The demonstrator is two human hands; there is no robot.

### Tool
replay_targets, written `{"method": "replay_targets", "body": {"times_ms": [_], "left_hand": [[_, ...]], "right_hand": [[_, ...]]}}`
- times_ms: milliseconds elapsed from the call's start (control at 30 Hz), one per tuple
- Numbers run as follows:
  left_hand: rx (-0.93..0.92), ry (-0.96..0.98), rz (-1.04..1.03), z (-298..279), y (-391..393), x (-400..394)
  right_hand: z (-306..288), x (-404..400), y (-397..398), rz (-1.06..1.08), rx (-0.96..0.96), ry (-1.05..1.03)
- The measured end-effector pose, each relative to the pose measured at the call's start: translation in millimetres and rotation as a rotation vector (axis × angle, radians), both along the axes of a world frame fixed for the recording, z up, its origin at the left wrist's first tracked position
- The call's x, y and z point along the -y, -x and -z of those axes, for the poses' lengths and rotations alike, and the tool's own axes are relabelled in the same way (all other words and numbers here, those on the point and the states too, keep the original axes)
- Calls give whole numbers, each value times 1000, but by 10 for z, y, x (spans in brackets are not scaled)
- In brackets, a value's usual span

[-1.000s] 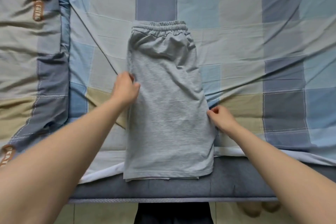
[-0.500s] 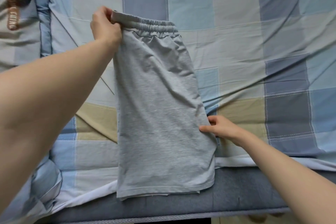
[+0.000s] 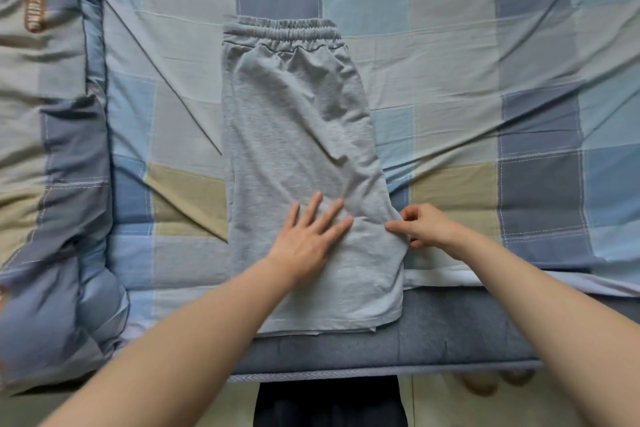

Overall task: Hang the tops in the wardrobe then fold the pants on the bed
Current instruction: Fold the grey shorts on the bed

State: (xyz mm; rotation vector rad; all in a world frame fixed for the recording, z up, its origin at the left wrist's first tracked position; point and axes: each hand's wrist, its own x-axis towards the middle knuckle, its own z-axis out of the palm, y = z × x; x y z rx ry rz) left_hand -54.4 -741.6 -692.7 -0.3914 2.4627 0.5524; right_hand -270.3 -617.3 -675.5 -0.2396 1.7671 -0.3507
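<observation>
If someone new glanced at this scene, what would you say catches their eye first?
Most likely the grey shorts, folded lengthwise in the middle of the checked blue bed sheet, waistband away from the person. Next, the left hand pressing flat on their lower part while the right hand pinches their right edge.

One camera is sitting on the person's head, looking forward and down at the bed [image 3: 450,45] from close above. It is standing at the bed's near edge, so the edge is running along the bottom, and the bed is filling almost everything above it.
</observation>
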Motion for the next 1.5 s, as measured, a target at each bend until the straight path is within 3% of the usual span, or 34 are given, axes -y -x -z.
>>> {"method": "replay_targets", "body": {"times_ms": [167,233,333,400,567,767,867,967,1100,1333,1500], "left_hand": [[26,-68,-124,-111,-112,-596],[-38,-244,-403,-172,-38,-730],[-79,-762,-1010,-267,80,-810],[-105,-935,-1235,-273,124,-809],[-88,-848,-1513,-185,113,-782],[105,-728,-1497,-92,-37,-774],[131,-674,-1464,-60,-110,-772],[128,-645,-1497,-46,-183,-742],[113,-616,-1604,-173,-170,-750],[375,-460,-1457,-384,166,-1064],[382,-400,-1384,-392,177,-1169]], "right_hand": [[-143,-67,-155,20,-89,108],[-217,-61,-242,-52,-134,178],[-330,-9,-405,-124,-171,251],[-388,72,-510,-94,-118,259],[-410,258,-713,-69,60,228],[-273,270,-784,95,255,146],[-212,264,-756,129,163,160],[-112,187,-692,-245,-202,305],[-27,93,-658,-669,-192,371],[43,294,-666,-924,-127,338],[41,349,-641,-963,-119,377]]}}
